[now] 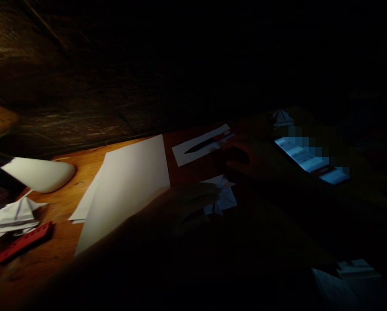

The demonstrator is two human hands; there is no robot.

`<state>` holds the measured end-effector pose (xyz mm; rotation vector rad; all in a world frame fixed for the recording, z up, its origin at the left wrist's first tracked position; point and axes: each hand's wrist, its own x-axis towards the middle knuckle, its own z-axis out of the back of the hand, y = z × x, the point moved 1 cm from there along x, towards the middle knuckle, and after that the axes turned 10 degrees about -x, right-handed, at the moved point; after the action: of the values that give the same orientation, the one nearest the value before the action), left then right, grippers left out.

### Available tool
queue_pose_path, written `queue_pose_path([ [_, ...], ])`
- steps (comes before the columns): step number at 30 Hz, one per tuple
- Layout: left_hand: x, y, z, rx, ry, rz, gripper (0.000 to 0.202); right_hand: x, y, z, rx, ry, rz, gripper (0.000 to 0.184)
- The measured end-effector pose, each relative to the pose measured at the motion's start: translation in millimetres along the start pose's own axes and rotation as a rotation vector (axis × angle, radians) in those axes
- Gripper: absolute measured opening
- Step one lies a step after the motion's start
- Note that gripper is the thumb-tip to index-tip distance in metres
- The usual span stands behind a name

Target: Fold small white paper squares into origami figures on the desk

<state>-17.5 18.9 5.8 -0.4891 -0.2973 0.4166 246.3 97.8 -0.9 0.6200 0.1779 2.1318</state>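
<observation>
My left hand (pixel 193 198) lies flat with its fingers stretched out over a small folded paper piece (pixel 227 198), covering its left side. To its right and farther back, my right hand (pixel 250 157) curves in deep shadow, thumb and fingers apart, with nothing visible between them. Close to those fingers is a knife (pixel 201 146) with a dark blade and a partly red handle; I cannot tell whether they touch the handle. Beneath the knife is a strip of white paper (pixel 180 156). White sheets (pixel 131 172) lie left of my hands, partly covered by my left forearm.
On the left are a white lamp-like object (pixel 41 174), crumpled folded paper (pixel 17 216) and a red comb-like tool (pixel 23 242). A lit phone (pixel 305 155) lies at right, with another folded paper (pixel 282 117) behind it. Brick-like wall runs along the back. Much of the right is dark.
</observation>
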Motion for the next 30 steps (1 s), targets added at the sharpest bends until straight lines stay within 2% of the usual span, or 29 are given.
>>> queue_pose_path([
  [4,3,-6,-5.5,0.043,-0.047,0.035,0.047,-1,14,11,0.056,-0.005,0.026,0.028],
  [6,3,-5,-8.9,0.042,-0.089,0.049,0.045,-3,22,16,0.097,0.085,0.085,0.023],
  [9,2,1,-9.1,-0.008,-0.197,0.057,0.04,-5,30,17,0.18,0.263,0.246,0.011],
  [11,0,6,-5.3,-0.028,-0.252,0.066,0.034,-7,30,14,0.206,0.308,0.338,0.007],
  [13,-2,10,-0.7,-0.047,-0.242,0.08,0.029,-8,27,10,0.202,0.314,0.37,0.011],
  [15,-3,12,2.6,-0.091,-0.207,0.107,0.028,-9,26,7,0.197,0.309,0.333,0.017],
  [18,-3,12,3.4,-0.146,-0.207,0.156,0.027,-11,28,6,0.203,0.235,0.294,0.028],
  [22,0,13,-0.2,-0.03,-0.258,0.163,0.028,-12,33,0,0.146,0.185,0.395,0.043],
  [25,0,17,-0.8,0.041,-0.284,0.202,0.031,-12,28,-10,0.099,0.219,0.411,0.041],
  [30,-1,18,3.5,-0.113,-0.309,0.193,0.02,-11,20,-9,0.08,0.208,0.389,0.033],
])
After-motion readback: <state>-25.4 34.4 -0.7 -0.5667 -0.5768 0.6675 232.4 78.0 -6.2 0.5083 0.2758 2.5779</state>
